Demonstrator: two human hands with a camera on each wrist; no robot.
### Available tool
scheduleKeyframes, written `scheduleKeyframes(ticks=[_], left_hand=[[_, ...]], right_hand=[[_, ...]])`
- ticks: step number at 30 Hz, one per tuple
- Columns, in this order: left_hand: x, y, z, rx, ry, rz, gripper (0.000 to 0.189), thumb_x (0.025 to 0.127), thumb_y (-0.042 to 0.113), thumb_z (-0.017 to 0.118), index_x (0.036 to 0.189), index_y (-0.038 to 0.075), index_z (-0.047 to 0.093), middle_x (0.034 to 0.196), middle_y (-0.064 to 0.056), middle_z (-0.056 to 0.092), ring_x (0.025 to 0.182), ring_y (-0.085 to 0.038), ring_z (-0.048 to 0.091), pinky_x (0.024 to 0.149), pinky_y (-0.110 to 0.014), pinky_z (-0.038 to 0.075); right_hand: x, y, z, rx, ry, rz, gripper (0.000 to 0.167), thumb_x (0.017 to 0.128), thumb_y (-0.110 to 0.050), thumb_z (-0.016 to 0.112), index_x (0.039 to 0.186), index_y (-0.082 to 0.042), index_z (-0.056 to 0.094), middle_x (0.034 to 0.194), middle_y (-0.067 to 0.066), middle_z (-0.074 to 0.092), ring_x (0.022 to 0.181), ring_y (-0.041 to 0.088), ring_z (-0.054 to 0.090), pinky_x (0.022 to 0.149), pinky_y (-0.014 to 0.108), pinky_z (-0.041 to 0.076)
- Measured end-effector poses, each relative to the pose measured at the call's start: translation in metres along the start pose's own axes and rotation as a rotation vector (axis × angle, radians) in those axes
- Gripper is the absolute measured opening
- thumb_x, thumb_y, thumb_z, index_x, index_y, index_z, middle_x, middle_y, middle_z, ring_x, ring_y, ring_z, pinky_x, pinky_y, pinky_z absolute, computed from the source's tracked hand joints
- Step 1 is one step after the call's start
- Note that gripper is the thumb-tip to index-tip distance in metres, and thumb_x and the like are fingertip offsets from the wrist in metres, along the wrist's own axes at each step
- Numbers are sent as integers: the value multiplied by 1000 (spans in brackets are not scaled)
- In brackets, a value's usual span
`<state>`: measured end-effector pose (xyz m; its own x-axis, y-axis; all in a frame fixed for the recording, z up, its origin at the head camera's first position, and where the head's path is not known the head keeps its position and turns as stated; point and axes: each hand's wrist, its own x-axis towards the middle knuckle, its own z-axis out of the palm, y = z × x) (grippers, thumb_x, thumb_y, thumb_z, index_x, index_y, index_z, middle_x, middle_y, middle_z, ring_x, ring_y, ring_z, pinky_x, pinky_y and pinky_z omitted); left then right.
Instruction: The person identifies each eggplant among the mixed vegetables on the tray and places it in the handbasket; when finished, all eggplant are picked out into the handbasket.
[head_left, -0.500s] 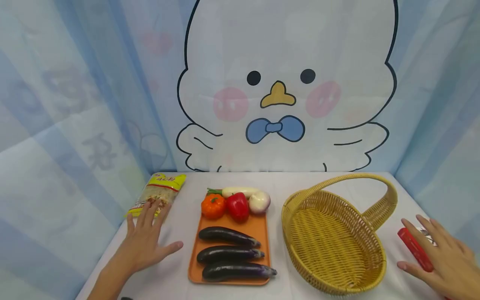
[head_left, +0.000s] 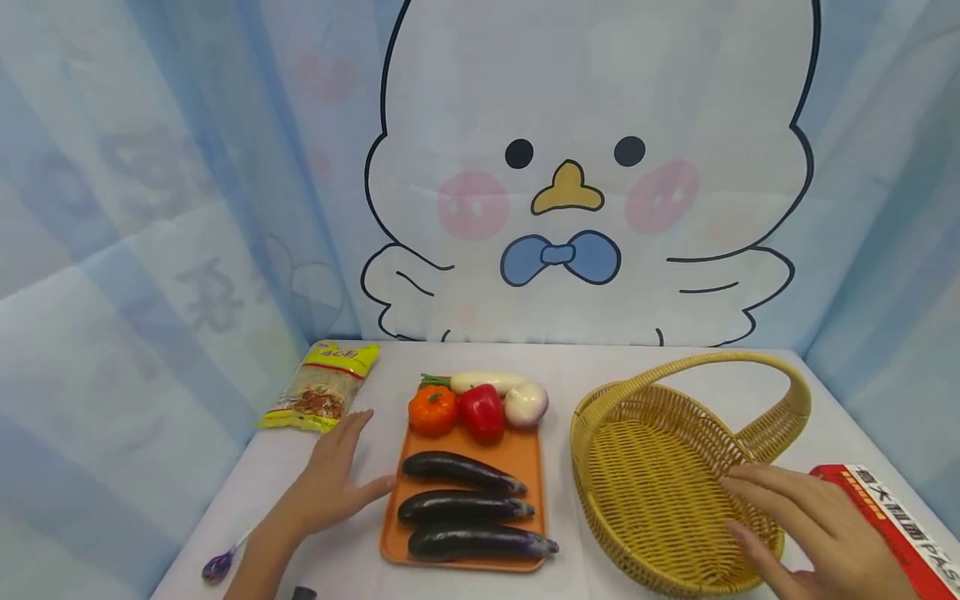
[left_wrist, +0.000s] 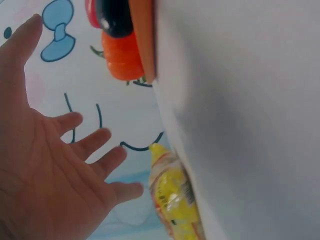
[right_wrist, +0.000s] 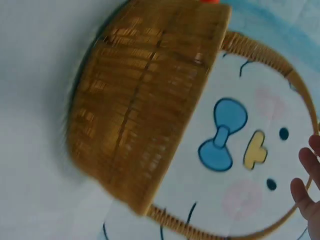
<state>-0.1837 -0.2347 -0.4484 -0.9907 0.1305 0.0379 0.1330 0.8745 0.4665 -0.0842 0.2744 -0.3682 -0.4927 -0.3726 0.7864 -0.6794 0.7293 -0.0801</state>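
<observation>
My left hand (head_left: 330, 483) hovers with spread fingers just left of the orange tray (head_left: 517, 454), holding nothing. On the tray lie three eggplants (head_left: 468, 507), an orange pumpkin-shaped vegetable (head_left: 432, 411), a red bell pepper (head_left: 482, 413), a white radish (head_left: 480, 381) and a purple-white round bulb (head_left: 527, 405). My right hand (head_left: 832, 533) is above the right side of the wicker basket (head_left: 652, 492), fingers lightly bent. Nothing shows in its grasp; whether it touches the rim I cannot tell. In the right wrist view only its fingertips (right_wrist: 307, 180) show, apart from the basket wall.
A yellow bag of dry noodles (head_left: 322, 387) lies at the back left. A red and white pasta pack (head_left: 892, 533) lies right of the basket, partly behind my hand. Near the left front are a lollipop (head_left: 217, 568) and a dark object (head_left: 303, 593) cut off by the frame. Printed curtains enclose the table.
My right hand has moved left from over the pasta pack to the basket's right side. My left hand has shifted right, away from the noodle bag toward the tray. The view has turned slightly.
</observation>
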Motion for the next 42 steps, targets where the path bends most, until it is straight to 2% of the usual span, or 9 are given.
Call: scheduleKeyframes(ticks=[4, 8, 11, 15, 17, 22, 25, 35, 42], left_hand=[[1, 0, 9, -65, -70, -39, 107, 73, 74, 69, 154, 16, 29, 155, -15, 30, 137, -39, 35, 105, -63, 32], [0, 0, 15, -103, -81, -70, 105, 71, 67, 77, 152, 14, 35, 151, -14, 38, 133, -37, 42, 103, -60, 36], [1, 1, 18, -130, -103, -93, 97, 71, 59, 82, 148, 14, 42, 144, -10, 47, 126, -33, 49, 100, -57, 41], [3, 3, 20, -156, -168, -109, 83, 72, 51, 85, 139, 14, 53, 130, -4, 57, 113, -24, 57, 93, -51, 48], [3, 4, 19, -160, -199, -108, 75, 73, 47, 85, 133, 13, 57, 123, -2, 60, 107, -21, 58, 90, -49, 50], [5, 8, 15, -199, -274, -66, 63, 74, 35, 86, 126, 7, 63, 102, 3, 64, 92, -17, 60, 83, -43, 53], [7, 10, 14, -248, -312, -33, 63, 75, 29, 86, 127, 3, 63, 95, 3, 63, 85, -16, 59, 77, -37, 53], [6, 0, 11, -362, -345, -22, 66, 74, 19, 87, 130, -2, 60, 95, 1, 65, 81, -16, 62, 71, -32, 55], [3, -6, 12, -385, -358, -47, 67, 74, 18, 87, 130, -4, 60, 95, 1, 65, 80, -17, 62, 70, -32, 55]], right_hand=[[11, -42, 16, 160, -68, 100, 39, 89, -44, 73, 114, -14, 72, 115, -1, 66, 108, 10, 57, 97, 11, 37], [19, -72, 36, 294, -159, 219, 53, 73, -20, 89, 121, -25, 67, 116, -11, 65, 102, 7, 63, 90, 11, 43], [20, -81, 59, 432, -187, 222, 60, 72, -13, 89, 125, -25, 64, 116, -10, 66, 97, 9, 65, 83, 13, 48], [16, -82, 91, 581, -234, 179, 55, 79, -17, 85, 129, -22, 61, 118, -6, 66, 93, 9, 65, 75, 20, 52], [16, -82, 104, 635, -287, 210, 51, 83, -21, 82, 129, -21, 62, 119, -4, 66, 94, 9, 64, 74, 24, 54], [16, -79, 126, 660, -455, 367, 46, 84, -29, 80, 127, -19, 64, 119, -7, 65, 101, 13, 63, 78, 33, 54], [11, -74, 135, 648, -494, 376, 48, 84, -30, 81, 126, -15, 65, 119, -6, 65, 104, 16, 62, 80, 34, 53], [3, -67, 155, 674, -557, 448, 46, 82, -29, 81, 122, -11, 66, 117, 4, 66, 100, 16, 62, 77, 32, 54], [3, -67, 162, 655, -672, 515, 47, 79, -31, 83, 120, -15, 67, 116, 1, 66, 103, 19, 62, 85, 36, 52]])
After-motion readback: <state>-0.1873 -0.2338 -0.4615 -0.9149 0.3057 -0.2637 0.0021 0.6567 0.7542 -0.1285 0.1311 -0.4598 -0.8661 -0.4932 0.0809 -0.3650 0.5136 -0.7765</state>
